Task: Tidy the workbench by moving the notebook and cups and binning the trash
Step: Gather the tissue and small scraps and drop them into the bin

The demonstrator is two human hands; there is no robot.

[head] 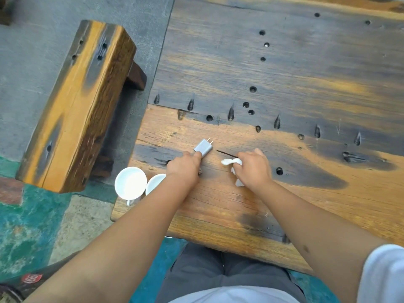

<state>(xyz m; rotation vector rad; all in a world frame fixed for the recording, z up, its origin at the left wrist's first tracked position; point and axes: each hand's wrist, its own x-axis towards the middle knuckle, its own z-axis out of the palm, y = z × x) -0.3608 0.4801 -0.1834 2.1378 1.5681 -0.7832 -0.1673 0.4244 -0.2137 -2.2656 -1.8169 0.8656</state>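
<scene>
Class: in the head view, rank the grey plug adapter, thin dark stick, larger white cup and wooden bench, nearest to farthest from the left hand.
From the left hand:
1. Grey plug adapter, at its fingertips.
2. Thin dark stick, right.
3. Larger white cup, lower left.
4. Wooden bench, far left.

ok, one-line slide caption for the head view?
Left hand touches charger, right hand grips tissue; two cups at workbench edge.

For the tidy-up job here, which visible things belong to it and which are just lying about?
Part of the job:
- two white cups at the workbench corner
- crumpled white tissue in the right hand
- thin dark stick beside it, likely trash

Just there:
- grey charger plug, touched by the left hand
- wooden bench

No notebook visible.
</scene>
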